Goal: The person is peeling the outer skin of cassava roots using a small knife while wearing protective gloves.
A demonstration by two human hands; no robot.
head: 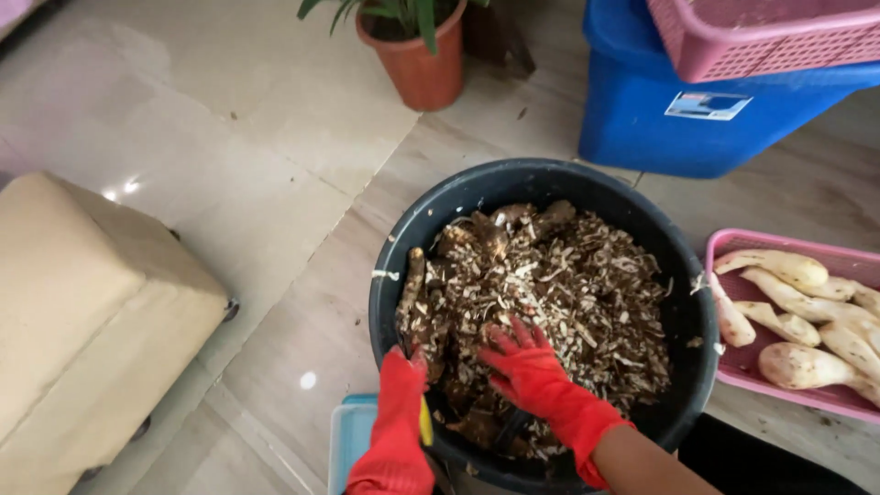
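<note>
So: black tub (pixel 683 302) on the tiled floor (pixel 275 183), filled nearly to the rim with brown-and-white peelings (pixel 568 293). A few unpeeled brown roots (pixel 414 284) poke out of the scraps along the far and left side.

Pink tray (pixel 733 243) just right of the tub holds several peeled white roots (pixel 788 316), so my read is that peeling is well along, with a handful of roots in the tub left to do.

Blue bin (pixel 660 119) and a pink basket (pixel 770 37) sit beyond the tub, a potted plant (pixel 417 55) further back, and a beige box (pixel 82 302) to the left.

Right hand (pixel 527 362), red glove, fingers spread flat on the peelings, holding nothing visible. Left hand (pixel 403 385), red glove, at the near-left rim, fingers buried in scraps; can't tell its grip. Something yellow (pixel 426 422) shows beside that wrist, unclear what.
</note>
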